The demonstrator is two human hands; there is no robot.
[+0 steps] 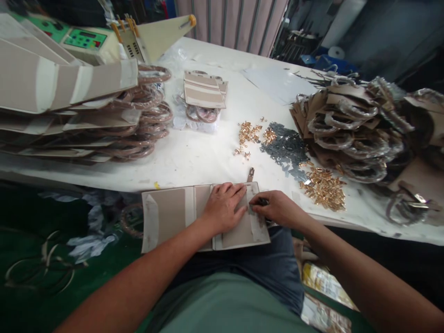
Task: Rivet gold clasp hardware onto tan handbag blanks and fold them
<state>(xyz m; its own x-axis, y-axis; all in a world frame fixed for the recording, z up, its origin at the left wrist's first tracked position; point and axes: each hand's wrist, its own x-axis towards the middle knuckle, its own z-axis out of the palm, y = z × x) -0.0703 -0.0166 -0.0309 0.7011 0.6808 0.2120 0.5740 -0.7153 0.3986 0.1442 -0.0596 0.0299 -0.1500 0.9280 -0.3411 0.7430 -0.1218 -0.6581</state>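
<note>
A beige panel piece with pale strips lies across my lap, its far edge against the white table. My left hand rests flat on its right section, fingers spread. At the right edge of the panel, my right hand is pinched around something small and dark that I cannot make out clearly. A small metal clasp piece sits on the table just beyond the panel. A wrapped round handle sticks out past the panel's left side.
Stacked panels with wrapped handles fill the table's left. Gold fittings and dark metal plates lie right of centre, beside a pile of wrapped handles. A smaller panel bundle lies farther back, near a machine.
</note>
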